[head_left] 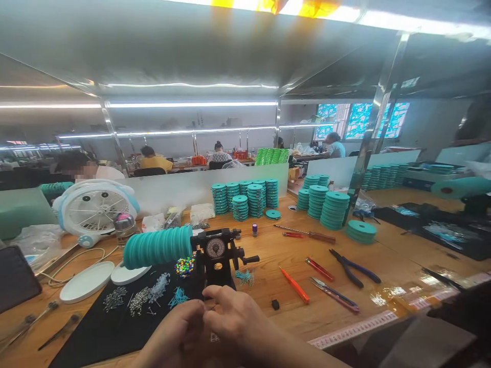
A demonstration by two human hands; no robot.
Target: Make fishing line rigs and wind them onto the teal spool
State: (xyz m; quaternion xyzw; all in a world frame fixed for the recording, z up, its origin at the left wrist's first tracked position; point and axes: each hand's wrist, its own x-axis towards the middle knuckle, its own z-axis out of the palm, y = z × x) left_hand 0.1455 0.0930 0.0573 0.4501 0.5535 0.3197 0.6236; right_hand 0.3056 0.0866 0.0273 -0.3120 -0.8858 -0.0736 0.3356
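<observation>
My left hand (183, 324) and my right hand (235, 313) meet at the front of the bench, fingertips curled together. Whatever they pinch is too small or hidden to name. Just beyond them stands a black hand-crank winding device (216, 250) with a dial. A row of teal foam spools (159, 247) is mounted on its left side. On a black mat (115, 332) left of my hands lie small teal pieces (178, 297), clear plastic bits (159, 288), metal parts (139, 301) and multicoloured beads (185, 267). More teal pieces (244, 277) lie right of the device.
To the right lie pliers (351, 268), thread snips (334, 295), an orange pen-like tool (294, 285) and a screwdriver (321, 237). Stacked teal spools (255, 201) stand behind. A white fan (97, 210) and white lids (87, 282) are at left. Several people sit beyond the partition (172, 189).
</observation>
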